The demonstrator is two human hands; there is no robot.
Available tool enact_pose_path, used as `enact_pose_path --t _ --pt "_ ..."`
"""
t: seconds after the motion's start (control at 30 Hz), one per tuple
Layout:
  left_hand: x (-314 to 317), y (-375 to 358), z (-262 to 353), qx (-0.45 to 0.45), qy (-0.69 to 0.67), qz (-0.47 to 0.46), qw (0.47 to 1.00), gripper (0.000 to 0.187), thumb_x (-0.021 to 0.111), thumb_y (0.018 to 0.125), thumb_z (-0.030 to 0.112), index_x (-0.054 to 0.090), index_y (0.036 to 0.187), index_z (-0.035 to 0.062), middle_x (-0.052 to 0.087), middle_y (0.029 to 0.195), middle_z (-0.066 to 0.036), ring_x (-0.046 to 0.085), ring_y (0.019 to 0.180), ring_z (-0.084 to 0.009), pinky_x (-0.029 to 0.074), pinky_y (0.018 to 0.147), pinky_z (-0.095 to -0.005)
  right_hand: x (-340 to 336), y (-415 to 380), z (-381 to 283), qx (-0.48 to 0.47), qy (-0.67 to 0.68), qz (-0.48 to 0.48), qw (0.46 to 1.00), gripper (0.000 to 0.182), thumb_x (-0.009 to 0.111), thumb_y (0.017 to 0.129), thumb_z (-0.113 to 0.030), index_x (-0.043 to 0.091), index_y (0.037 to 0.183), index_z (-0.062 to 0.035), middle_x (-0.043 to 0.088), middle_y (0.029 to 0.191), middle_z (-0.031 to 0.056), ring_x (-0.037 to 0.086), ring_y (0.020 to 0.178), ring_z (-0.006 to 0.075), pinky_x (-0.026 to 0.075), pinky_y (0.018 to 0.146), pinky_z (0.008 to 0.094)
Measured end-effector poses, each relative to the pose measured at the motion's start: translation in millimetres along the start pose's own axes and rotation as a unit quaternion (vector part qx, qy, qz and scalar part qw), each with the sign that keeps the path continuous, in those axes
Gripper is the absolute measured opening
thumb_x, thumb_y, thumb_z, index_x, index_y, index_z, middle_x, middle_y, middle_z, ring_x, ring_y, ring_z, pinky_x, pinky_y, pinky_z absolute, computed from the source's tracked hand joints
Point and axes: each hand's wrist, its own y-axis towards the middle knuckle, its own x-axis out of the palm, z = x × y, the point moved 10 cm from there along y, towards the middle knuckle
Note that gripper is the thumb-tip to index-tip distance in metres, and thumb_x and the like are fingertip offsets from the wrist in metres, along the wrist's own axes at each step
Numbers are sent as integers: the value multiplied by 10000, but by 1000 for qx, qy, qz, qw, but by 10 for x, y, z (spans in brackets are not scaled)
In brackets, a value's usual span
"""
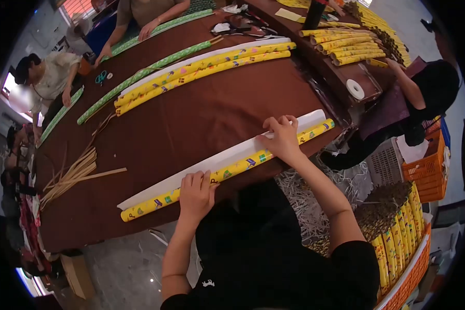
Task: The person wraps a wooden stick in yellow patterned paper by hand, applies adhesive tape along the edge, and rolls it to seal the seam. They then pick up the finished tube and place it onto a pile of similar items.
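A long roll of yellow patterned paper (pixel 243 164) lies along the near edge of the brown-covered table, with a strip of its white underside (pixel 227 154) showing on the far side. My left hand (pixel 196 195) rests on the roll left of its middle, fingers bent and pressed together over it. Farther right, my right hand (pixel 282 135) is on the same roll, its fingers curled at the white strip with gaps between them. Both hands touch the paper; whatever lies inside the roll is hidden.
Beyond the roll lie yellow rolls (pixel 201 72) and a green roll (pixel 144 75). Thin wooden strips (pixel 77 175) lie at the left. Co-workers stand at the far side and right. A tape roll (pixel 354 89) sits at the right; an orange crate (pixel 411 268) holds yellow rolls.
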Motion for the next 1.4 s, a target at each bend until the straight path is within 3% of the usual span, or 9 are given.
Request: enact_pose_path --t 0.37,0.5,0.6,0.83,0.93,1.1,1.17,1.33,1.4 --pt "-312 -306 -465 -55 -25 -48 997 477 751 797 264 622 1179 10 587 1053 -128 559 961 -315 460 861 -413 346 -10 -621 -7 1 -51 999 309 782 715 -230 603 936 -110 590 651 34 566 879 244 319 1022 480" --pt "-295 -145 -258 -57 53 -2 997 484 714 827 346 632 1177 21 593 1082 -125 552 1003 -316 442 891 -432 366 -17 -604 -4 -13 -57 998 317 793 706 -224 602 935 -115 599 667 30 568 868 244 321 1018 472" --pt "-21 36 -40 -78 -23 -11 997 445 699 839 328 639 1151 16 602 1090 -125 557 1002 -308 443 892 -426 357 -12 -613 -9 -18 -45 999 320 795 704 -225 602 934 -114 602 669 28 570 861 244 322 1014 471" --pt "265 500 505 -40 -50 52 997 291 603 838 223 639 1004 -12 604 980 -114 562 921 -274 467 840 -384 335 -21 -596 -9 -9 -28 1000 325 802 700 -245 608 927 -118 610 688 36 571 850 234 323 1006 482" --pt "397 539 487 -80 -42 21 996 283 621 831 178 626 1040 -13 618 1023 -126 574 966 -292 482 833 -395 334 -4 -589 -7 -14 -22 1000 336 809 692 -260 613 928 -123 605 680 37 569 849 233 317 1011 494" --pt "464 579 486 -66 -42 20 997 280 625 835 191 616 1031 -9 616 1048 -129 577 946 -291 486 802 -400 214 18 -559 -23 -47 -15 999 360 822 685 -320 619 908 -122 622 717 28 575 873 238 307 1038 495" --pt "480 557 464 -82 -29 6 996 282 621 850 210 615 1034 -4 613 1077 -131 578 953 -292 486 812 -403 194 49 -619 -87 -21 -64 994 346 815 703 -311 624 918 -119 620 721 27 570 880 228 313 1037 491" --pt "467 554 467 -74 4 14 997 310 612 865 246 634 1043 -7 618 1089 -125 577 975 -283 481 831 -394 -79 127 -146 -48 64 -161 984 285 799 777 -275 636 948 -117 554 721 -14 559 865 190 284 1065 432" --pt "473 524 502 -69 10 11 997 328 612 863 268 642 1036 -10 619 1086 -116 573 978 -273 476 830 -385 -255 116 81 -51 53 -127 989 284 797 774 -282 635 945 -124 555 690 -13 565 816 193 304 1051 453"
